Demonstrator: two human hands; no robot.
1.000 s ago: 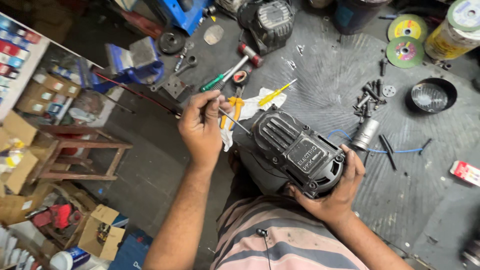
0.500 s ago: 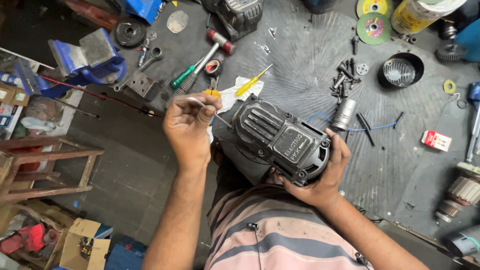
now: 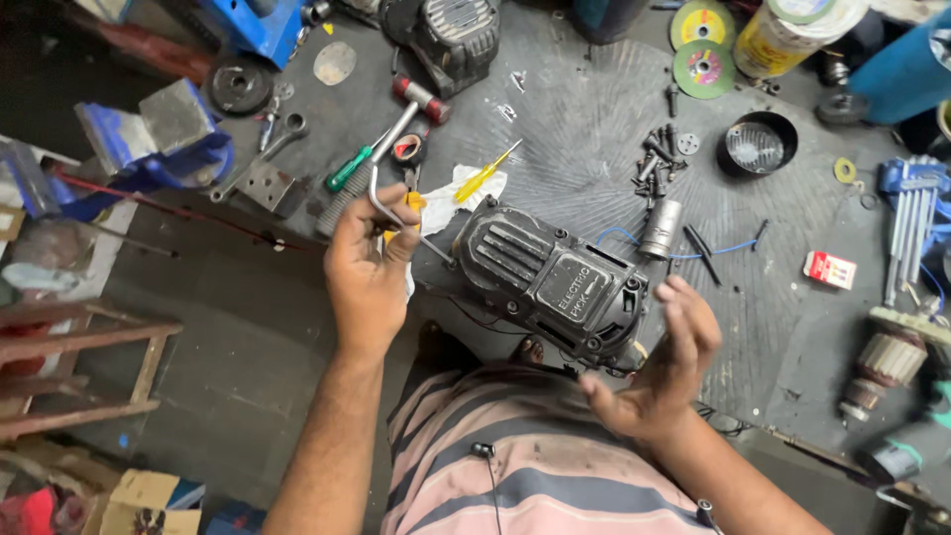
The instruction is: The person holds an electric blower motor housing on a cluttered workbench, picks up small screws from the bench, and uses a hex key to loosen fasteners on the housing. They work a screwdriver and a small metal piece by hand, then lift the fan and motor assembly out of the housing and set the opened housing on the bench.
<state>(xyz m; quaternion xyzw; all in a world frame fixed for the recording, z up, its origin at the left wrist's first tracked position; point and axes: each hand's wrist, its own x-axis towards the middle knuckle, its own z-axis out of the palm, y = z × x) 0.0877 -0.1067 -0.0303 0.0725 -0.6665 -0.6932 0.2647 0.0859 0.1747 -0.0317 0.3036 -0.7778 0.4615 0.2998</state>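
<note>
Two hands over one black power-tool housing, ribbed and dark, lying tilted at the near edge of the grey bench, just above the striped shirt; left hand closed around a bent steel hex key, long leg running down to the housing's left end, short leg standing up past the fingers; right hand open, fingers spread, just beside the housing's right end, contact not discernible. Behind the left hand: white rag, yellow screwdriver, green-handled screwdriver, hammer with red-banded head. Right of the housing: silver socket, blue wire, loose pile of dark screws, black round cap. Far edge: second black motor casing, two grinding discs. Right edge: blue hex-key set, small red-and-white packet, wound armature. Left: blue vise, flat spanner.
</note>
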